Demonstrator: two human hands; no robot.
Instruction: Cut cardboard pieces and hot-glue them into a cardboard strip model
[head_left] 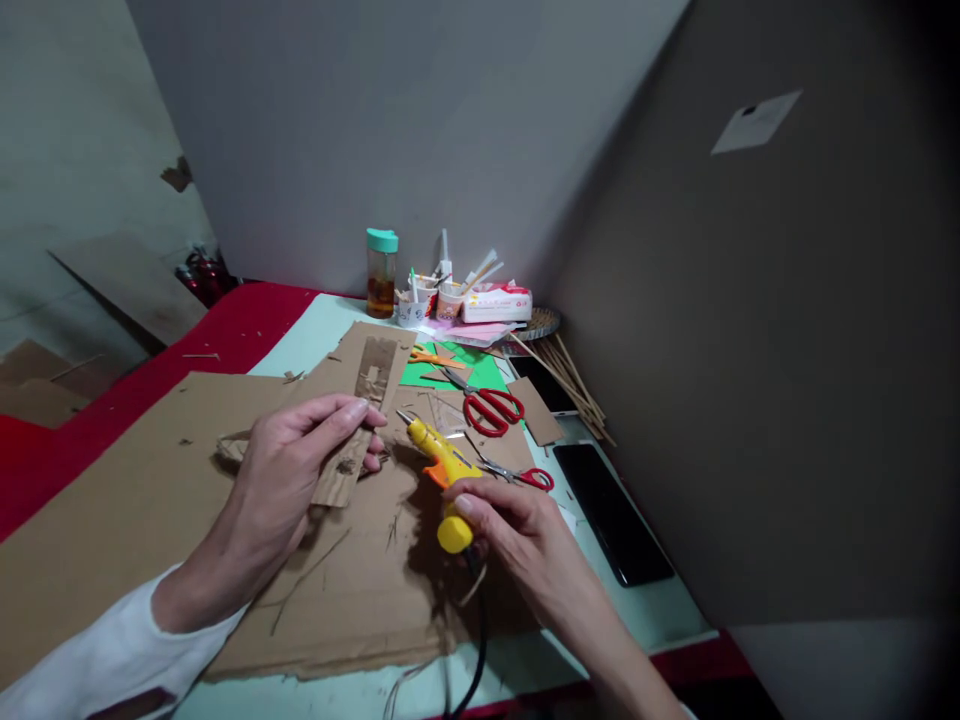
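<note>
At centre frame we are pinching a narrow cardboard strip (346,462) between the thumb and fingers of our left hand (289,475), holding it slightly above the big corrugated sheet (150,500) that is covering the lower left of the frame. Our right hand (517,535) is closing around the handle of a yellow glue gun (444,470), its metal nozzle pointing up and left, just beside the strip's right edge.

We judge the risk plain: the nozzle is sitting close to our left fingertips, so a hot drip or a slip could burn them; the black cord (474,640) trailing toward the bottom edge could snag and jerk the gun; glue could also string onto the sheet below.

The strip is looking torn, its top paper layer peeled and rough, while the sheet is showing ragged edges and loose fibres. To the right of centre, red-handled scissors (489,408) are lying on green paper (484,372), with a glossy dark phone (611,512) beyond and thin wooden sticks (574,385) fanning above.
</note>
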